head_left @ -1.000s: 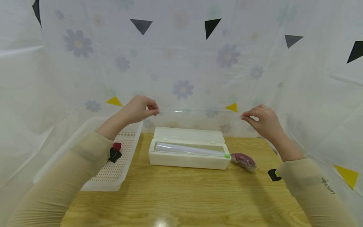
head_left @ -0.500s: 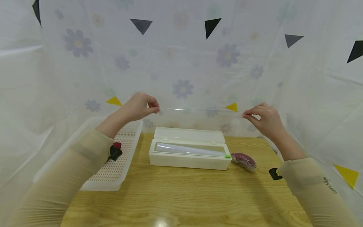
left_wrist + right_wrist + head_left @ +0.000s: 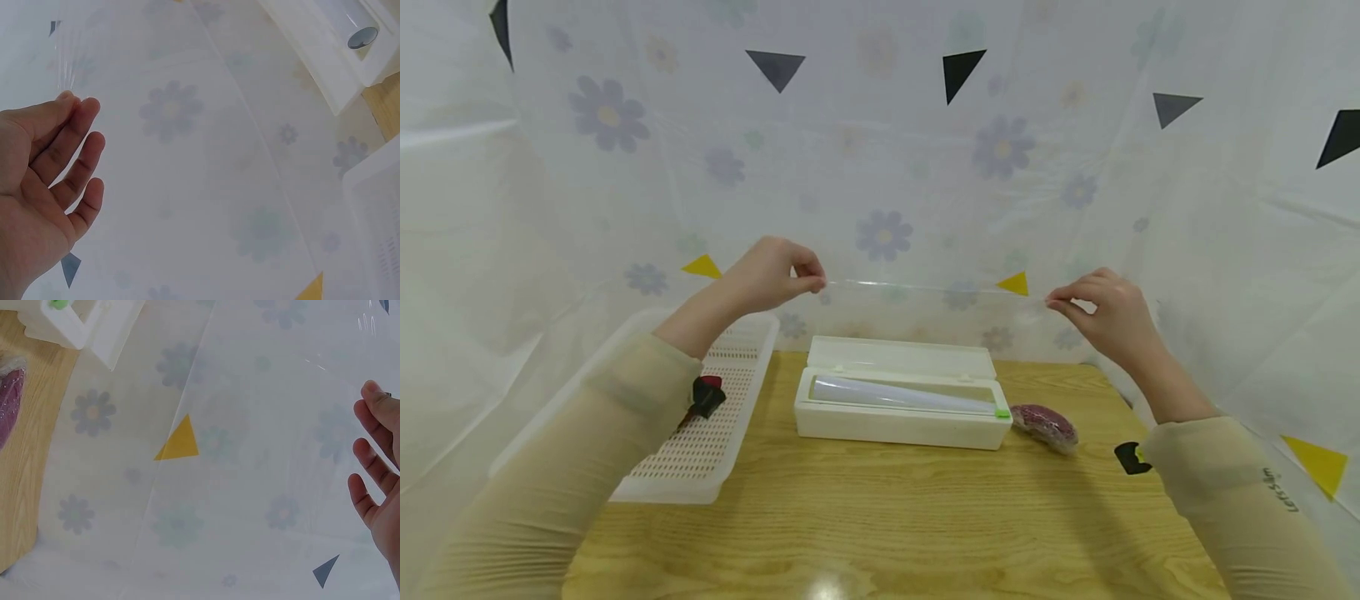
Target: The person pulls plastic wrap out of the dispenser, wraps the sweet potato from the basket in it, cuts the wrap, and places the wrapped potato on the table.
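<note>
A sheet of clear cling film (image 3: 880,284) is stretched between my raised hands, its upper edge a shiny line in the head view. The left hand (image 3: 775,275) pinches one corner between thumb and index finger; creases fan from those fingertips in the left wrist view. The right hand (image 3: 1105,310) pinches the opposite corner, other fingers loosely bent. Below the film sits a white dispenser box (image 3: 898,427) with its lid (image 3: 902,357) tipped back, a film roll (image 3: 898,395) inside and a green slider at its right end. Beside it lies a purple-red oblong item (image 3: 1045,427) wrapped in film.
A white perforated basket (image 3: 700,490) stands at the left, partly behind my left forearm. The wooden table (image 3: 887,517) stretches in front of the box. A flowered plastic curtain (image 3: 880,167) with triangle stickers hangs behind and at both sides.
Both hands have risen slightly and shifted a little to the right, with the film's upper edge rising between them. Box, wrapped item and basket stay where they were.
</note>
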Available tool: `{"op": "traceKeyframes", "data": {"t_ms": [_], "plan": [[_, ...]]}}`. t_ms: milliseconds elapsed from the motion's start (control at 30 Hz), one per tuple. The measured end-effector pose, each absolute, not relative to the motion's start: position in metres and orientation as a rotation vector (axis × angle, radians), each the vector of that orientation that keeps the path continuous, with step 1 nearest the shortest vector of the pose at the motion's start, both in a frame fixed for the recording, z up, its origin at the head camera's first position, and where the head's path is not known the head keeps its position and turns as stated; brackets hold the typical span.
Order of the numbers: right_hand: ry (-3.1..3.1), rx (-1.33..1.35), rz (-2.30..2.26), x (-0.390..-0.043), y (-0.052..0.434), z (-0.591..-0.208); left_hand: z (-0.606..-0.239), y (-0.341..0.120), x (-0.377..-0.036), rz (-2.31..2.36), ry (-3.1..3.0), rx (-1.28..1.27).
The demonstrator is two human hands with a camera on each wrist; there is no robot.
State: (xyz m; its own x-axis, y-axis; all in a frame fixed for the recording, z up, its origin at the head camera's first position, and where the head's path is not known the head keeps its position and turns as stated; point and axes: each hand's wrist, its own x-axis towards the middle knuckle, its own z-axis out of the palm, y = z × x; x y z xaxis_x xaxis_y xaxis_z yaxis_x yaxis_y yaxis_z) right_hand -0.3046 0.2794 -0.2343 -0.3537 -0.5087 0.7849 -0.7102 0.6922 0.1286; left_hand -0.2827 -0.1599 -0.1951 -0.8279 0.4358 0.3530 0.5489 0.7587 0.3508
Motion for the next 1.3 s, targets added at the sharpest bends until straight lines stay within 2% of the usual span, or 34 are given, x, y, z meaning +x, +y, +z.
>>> {"op": "traceKeyframes", "data": {"t_ms": [1300], "plan": [[-2.024, 0.859, 0.328, -0.299, 0.284, -0.223, -0.178, -0.157, -0.282, -0.642, -2.647, -0.793]]}}
